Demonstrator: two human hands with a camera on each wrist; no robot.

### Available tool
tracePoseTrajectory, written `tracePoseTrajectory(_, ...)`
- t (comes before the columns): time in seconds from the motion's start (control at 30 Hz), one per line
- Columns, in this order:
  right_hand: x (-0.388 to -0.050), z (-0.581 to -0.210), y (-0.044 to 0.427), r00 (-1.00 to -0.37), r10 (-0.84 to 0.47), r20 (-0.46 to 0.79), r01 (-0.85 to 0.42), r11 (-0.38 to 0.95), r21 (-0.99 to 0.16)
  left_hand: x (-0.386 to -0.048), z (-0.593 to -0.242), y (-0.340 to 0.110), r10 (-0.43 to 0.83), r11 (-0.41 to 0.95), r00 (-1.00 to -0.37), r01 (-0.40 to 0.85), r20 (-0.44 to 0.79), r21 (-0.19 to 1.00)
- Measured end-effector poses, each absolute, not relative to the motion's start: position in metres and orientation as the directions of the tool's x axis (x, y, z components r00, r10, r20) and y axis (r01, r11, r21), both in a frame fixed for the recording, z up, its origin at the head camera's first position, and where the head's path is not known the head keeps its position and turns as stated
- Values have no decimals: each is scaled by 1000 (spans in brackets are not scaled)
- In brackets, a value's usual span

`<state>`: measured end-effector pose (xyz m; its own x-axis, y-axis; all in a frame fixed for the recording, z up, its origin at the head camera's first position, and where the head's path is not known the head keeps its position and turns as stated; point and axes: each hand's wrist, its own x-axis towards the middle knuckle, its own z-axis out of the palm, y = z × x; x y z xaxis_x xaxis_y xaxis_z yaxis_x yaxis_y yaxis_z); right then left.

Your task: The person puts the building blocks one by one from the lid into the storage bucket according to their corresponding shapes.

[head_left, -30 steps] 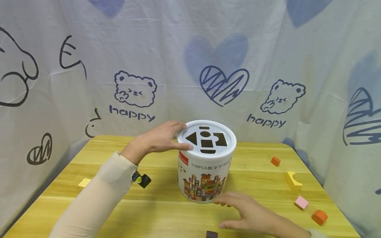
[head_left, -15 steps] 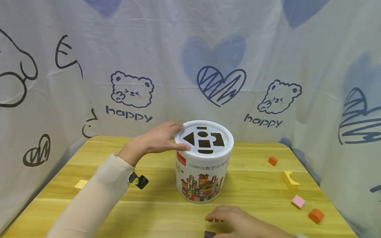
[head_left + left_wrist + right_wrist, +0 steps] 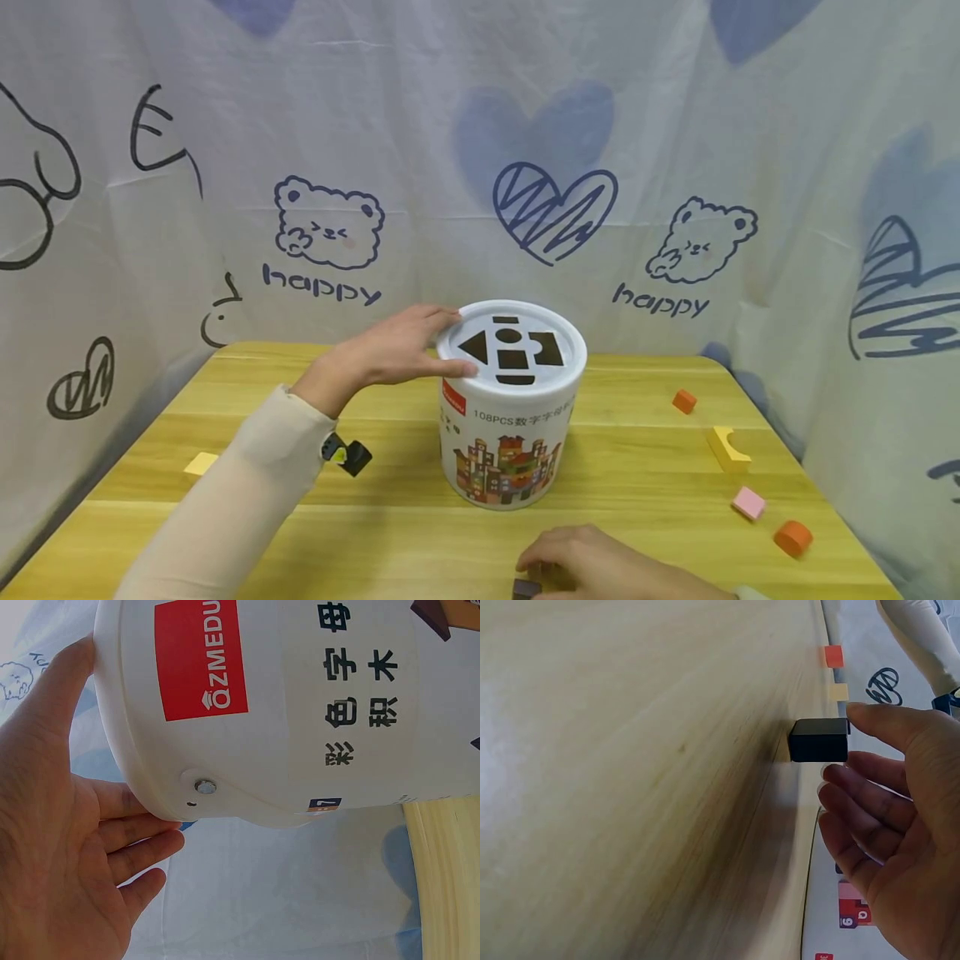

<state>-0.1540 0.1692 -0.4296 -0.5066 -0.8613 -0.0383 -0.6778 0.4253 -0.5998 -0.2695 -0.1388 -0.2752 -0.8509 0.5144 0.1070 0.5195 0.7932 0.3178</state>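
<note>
A white block bucket (image 3: pixel 498 408) stands upright on the table, its lid (image 3: pixel 483 387) pierced by several shaped holes. My left hand (image 3: pixel 397 346) rests on the left of the lid rim, thumb on the near side and fingers toward the far side. In the left wrist view those fingers look nearly straight against the rim. Near the table's front, my right hand (image 3: pixel 600 562) has thumb and bent fingers around a dark block (image 3: pixel 527 589). The right wrist view shows thumb and index finger at either side of one end of this dark block (image 3: pixel 819 741), which sits on the table.
Along the right side of the table lie a small orange block (image 3: pixel 684 402), a yellow arch block (image 3: pixel 727 450), a pink block (image 3: pixel 748 503) and an orange rounded block (image 3: pixel 793 538). A yellow block (image 3: pixel 200 464) lies at left. A printed curtain (image 3: pixel 450 167) hangs behind.
My right hand has moved from beside the bucket's base toward the front edge and come around the dark block. The left hand has stayed on the lid rim.
</note>
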Motion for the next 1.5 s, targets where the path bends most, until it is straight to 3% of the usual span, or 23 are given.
tracePoseTrajectory(0.93,-153,-435,167,-453,-891,-13,-680,355,-641,-268,-274,-138,507,794,-856,509,100,331)
tracePoseTrajectory(1.27,-154,-409,168,-510,-860,17,-710,410,-572,-269,-275,-139,511,789,-853,515,105,335)
tracePoseTrajectory(1.5,-159,-380,168,-552,-825,121,-762,440,-475,-270,-274,-139,516,786,-849,522,113,331)
